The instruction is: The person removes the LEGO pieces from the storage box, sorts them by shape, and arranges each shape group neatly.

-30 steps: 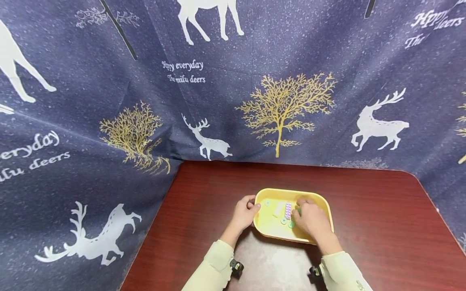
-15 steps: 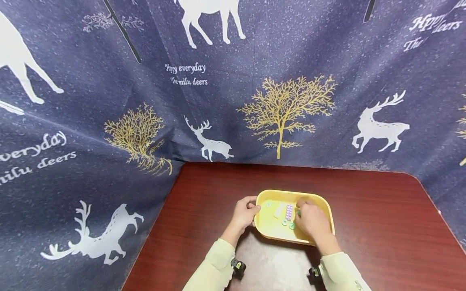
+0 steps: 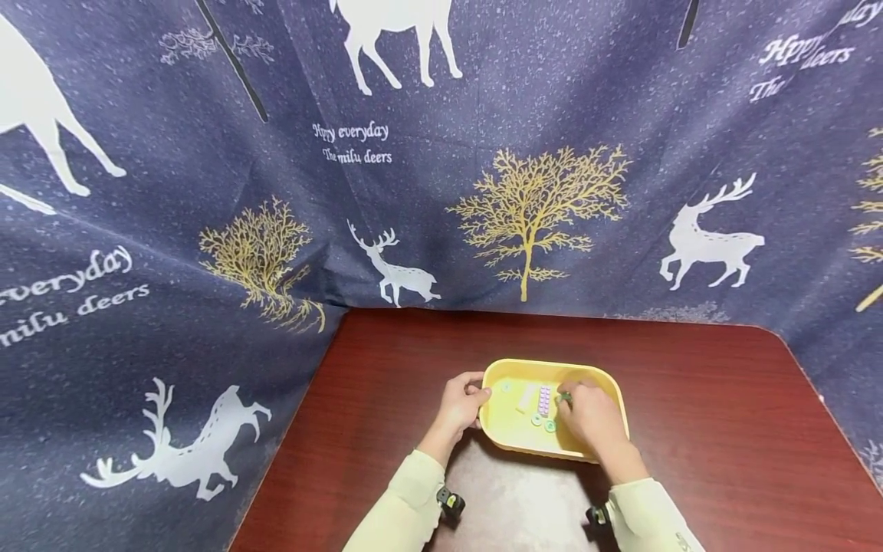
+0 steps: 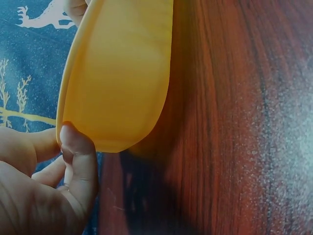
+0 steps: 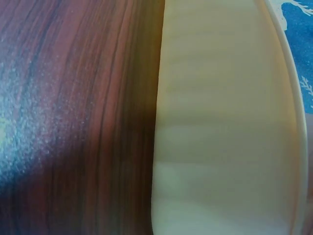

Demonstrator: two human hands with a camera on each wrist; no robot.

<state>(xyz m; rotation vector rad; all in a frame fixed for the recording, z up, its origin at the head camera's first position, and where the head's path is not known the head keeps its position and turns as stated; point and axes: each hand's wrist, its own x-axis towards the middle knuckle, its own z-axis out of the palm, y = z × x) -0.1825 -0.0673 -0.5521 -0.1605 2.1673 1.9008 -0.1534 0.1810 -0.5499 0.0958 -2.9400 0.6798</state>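
Observation:
My left hand [image 3: 461,402] grips the left rim of a yellow plastic basin [image 3: 556,366], thumb inside and fingers outside. In the left wrist view the left thumb [image 4: 78,142] presses on the near corner of the basin's wall. Reaching down into the basin's right half, my right hand [image 3: 592,414] has its curled fingertips on a small green piece [image 3: 565,398], mostly covered by the fingers. Left of it lie a purple studded building brick [image 3: 544,401], a pale yellow block [image 3: 527,399] and small green round pieces [image 3: 549,425]. The right wrist view shows only the basin's outer wall.
The basin stands on a dark red wood-grain table [image 3: 407,345]. A blue curtain [image 3: 414,192] printed with deer and trees hangs behind the table and along its left side. Light glares on the tabletop in front of the basin.
The right fingers have shifted slightly and more of the green piece shows at their tips. My left hand keeps its grip on the rim. The head view has shifted a little.

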